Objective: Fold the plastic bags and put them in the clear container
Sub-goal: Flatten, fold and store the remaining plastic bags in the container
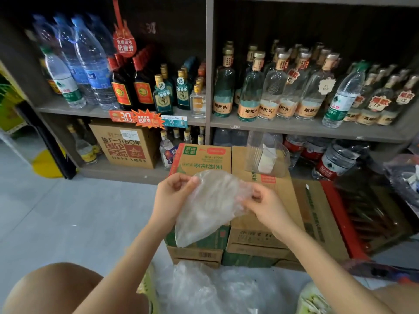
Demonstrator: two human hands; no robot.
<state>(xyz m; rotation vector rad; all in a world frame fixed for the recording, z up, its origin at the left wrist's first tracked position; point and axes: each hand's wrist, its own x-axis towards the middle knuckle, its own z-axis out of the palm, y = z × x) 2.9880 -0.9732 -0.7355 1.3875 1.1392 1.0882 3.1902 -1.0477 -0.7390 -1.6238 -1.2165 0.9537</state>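
Both arms reach forward, and the left hand [174, 193] and right hand [265, 206] each pinch a side of a crumpled plastic bag [208, 214], held up over cardboard boxes [256, 239]. The clear container [267, 155] stands on those boxes, before shelves [294, 130] of bottles [269, 91] — more bags [199, 288] lie on the floor [68, 211].

Head-worn view, forward and down (close)

before you, stacked cartons [292, 200] stand on the grey floor [79, 211]; a clear container [267, 155] sits on top, and loose bags [199, 288] lie by your knees.
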